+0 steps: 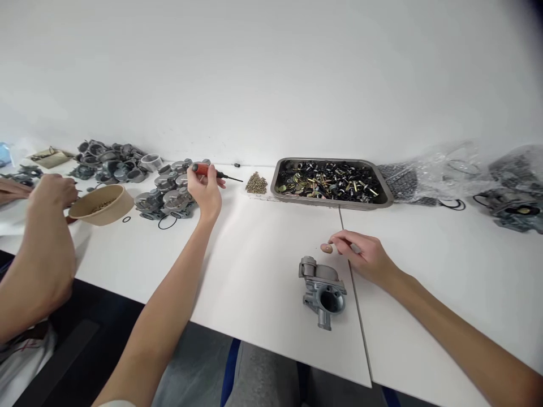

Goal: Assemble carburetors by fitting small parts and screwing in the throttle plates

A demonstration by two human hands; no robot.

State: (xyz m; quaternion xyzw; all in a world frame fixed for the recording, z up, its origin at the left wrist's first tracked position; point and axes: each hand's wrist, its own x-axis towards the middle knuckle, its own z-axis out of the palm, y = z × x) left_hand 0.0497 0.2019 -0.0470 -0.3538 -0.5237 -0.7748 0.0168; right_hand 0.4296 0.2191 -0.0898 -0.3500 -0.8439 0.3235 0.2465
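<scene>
Screwdriver (219, 174) in left fingers (211, 177)

My left hand (206, 189), left of the frame's centre, and my right hand (367, 254), right of it, are bare, with slender fingers. My left forearm (178, 288) is uncovered, slim at the wrist and broader toward the bottom edge, where a pale, off-white curved sleeve edge (116, 403) just shows. My right forearm (445, 316), equally uncovered, widens toward the lower right corner.
</scene>
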